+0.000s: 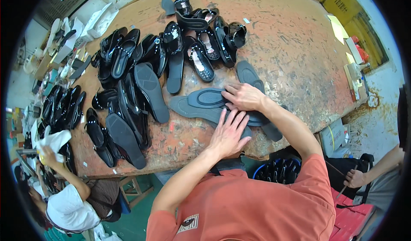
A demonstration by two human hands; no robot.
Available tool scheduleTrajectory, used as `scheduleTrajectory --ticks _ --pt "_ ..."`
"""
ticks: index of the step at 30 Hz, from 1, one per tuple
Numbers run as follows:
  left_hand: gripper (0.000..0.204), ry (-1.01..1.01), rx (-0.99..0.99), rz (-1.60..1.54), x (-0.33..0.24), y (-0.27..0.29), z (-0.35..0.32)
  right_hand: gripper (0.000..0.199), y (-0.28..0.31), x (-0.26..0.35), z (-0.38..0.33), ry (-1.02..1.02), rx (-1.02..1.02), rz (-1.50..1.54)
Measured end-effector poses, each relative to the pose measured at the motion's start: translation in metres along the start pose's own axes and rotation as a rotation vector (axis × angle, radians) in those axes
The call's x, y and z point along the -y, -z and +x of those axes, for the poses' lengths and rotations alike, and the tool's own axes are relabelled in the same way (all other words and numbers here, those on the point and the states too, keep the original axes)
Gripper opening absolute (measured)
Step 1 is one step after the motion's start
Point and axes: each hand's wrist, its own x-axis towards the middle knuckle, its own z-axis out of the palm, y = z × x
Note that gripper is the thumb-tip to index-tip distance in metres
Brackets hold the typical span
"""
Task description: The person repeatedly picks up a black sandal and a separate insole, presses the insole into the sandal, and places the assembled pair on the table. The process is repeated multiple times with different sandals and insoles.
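Dark grey shoe insoles lie loosely overlapped at the near edge of the worktable. My right hand point(245, 98) has its fingers bent over the heel-shaped end of one insole point(200, 98), gripping it. Below it, my left hand point(230, 132) rests with fingers stretched out across the pile, pressing on the dark pieces under it. A wider grey insole point(183, 106) sticks out to the left beneath the gripped one. Another insole point(247, 71) reaches out beyond my right wrist, and a dark end point(272, 132) shows below my right forearm. My hands hide the middle of the pile.
Glossy black shoes point(199, 61) crowd the far middle of the worn worktable point(295, 48), and more shoes point(124, 134) lie to the left, some sole up. A blue-rimmed basket of black shoes point(279, 171) stands below the edge. People work at left point(70, 204) and right point(379, 172).
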Motion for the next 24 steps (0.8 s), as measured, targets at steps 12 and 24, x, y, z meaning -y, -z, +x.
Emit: scheduleTrajectory --ticks 12,24 --pt "0.096 0.103 0.047 0.142 0.004 -0.043 0.006 0.025 0.014 -0.014 0.02 -0.025 -0.155 -0.261" --pt "0.104 0.441 -0.125 -0.102 0.016 -0.039 0.057 0.029 0.171 0.015 0.001 -0.409 -0.848 0.774"
